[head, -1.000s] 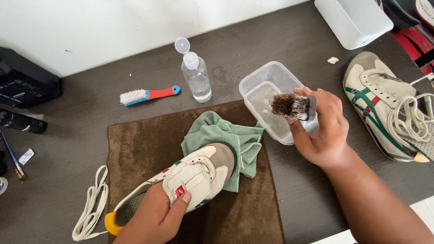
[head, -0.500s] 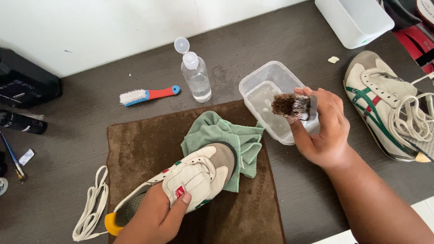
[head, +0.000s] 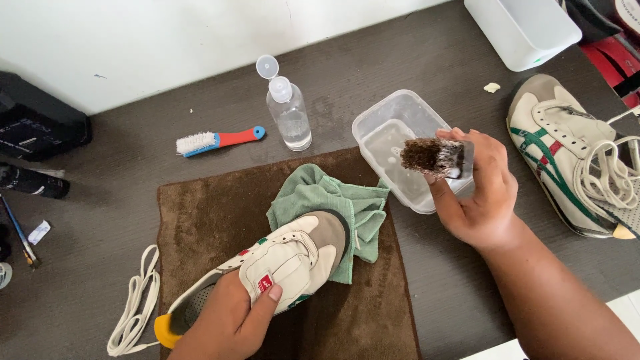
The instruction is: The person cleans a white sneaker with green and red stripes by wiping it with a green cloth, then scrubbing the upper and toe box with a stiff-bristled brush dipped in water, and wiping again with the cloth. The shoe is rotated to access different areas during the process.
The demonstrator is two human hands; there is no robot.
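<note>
Dark table (head: pixel 433 60); left grip (head: pixel 230 317) on sneaker (head: pixel 280 263), right grip (head: pixel 477 193) on half-hidden brush (head: pixel 433 155).

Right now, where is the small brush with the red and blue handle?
In the head view, the red and blue brush lies on the dark table at upper left, just left of the clear bottle and beyond the brown mat.
</note>
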